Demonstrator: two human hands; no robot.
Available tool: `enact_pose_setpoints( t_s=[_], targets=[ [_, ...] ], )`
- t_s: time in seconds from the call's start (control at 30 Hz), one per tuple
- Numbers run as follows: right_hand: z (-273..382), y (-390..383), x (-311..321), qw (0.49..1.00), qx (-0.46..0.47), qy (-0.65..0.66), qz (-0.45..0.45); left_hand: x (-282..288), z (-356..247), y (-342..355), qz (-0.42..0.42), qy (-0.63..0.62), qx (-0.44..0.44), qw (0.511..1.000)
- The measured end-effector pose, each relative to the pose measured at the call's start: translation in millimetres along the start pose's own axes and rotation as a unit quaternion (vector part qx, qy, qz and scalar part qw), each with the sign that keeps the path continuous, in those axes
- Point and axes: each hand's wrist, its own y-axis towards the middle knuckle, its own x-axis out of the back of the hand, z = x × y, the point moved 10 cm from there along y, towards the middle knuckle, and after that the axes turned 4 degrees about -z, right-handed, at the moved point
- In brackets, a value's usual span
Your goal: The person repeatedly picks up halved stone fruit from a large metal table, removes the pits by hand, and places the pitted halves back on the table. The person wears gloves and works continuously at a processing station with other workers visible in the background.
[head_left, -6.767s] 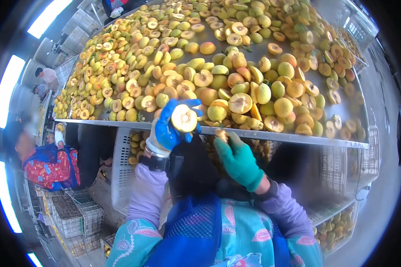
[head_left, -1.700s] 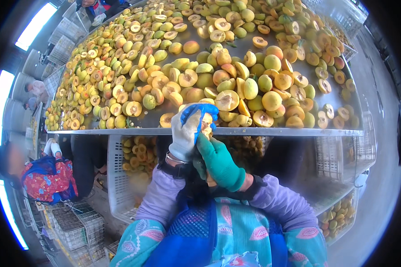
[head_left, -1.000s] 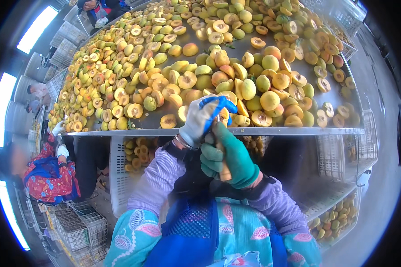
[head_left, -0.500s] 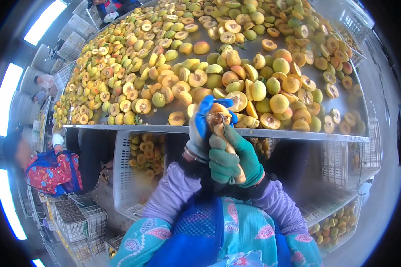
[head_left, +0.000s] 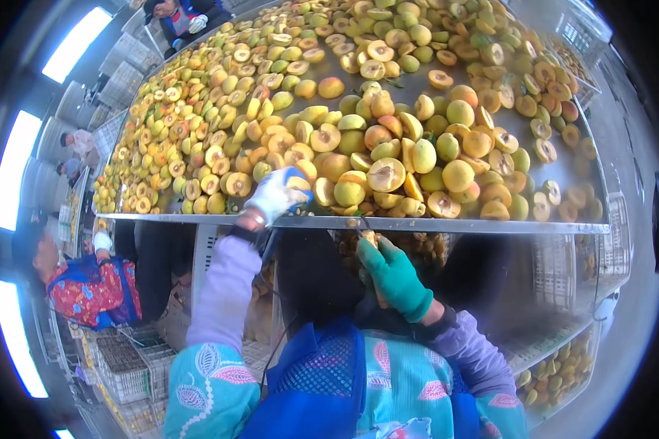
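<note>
My left hand (head_left: 277,196), in a white glove with blue fingers, is at the table's near edge beside the pile of peaches. Its fingers are curled around a yellow peach half (head_left: 298,183), mostly covered by the glove. Below the edge, in front of my body, my right hand (head_left: 397,282), in a green glove, is closed around a wooden-handled pitting tool (head_left: 371,238). The tool's thin dark metal end points up toward the table edge. Cut peach halves, one a large half (head_left: 386,175) with its cut face up, lie between and beyond my hands.
The metal table (head_left: 447,225) carries a broad heap of halved peaches. Crates of fruit stand beneath it, including a white crate (head_left: 549,347) at right. A person in a red patterned top (head_left: 95,293) is at left, another (head_left: 183,22) at the far left corner.
My hands have moved apart. The left went left to the peaches at the table edge, while the right lowered slightly with the pitting tool. The fruit half they shared is no longer at the tool.
</note>
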Motion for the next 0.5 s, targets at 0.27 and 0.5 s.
enact_pose_setpoints(
  t_s=[0.27, 0.5],
  targets=[
    [45, 2, -20, 0.926, 0.19, -0.308, -0.106, -27, -126, -83, -0.137, 0.011, -0.382, 0.914],
    [56, -11, -13, 0.941, 0.22, -0.225, -0.128, -52, -70, -62, -0.148, -0.28, -0.135, 0.939]
  ],
)
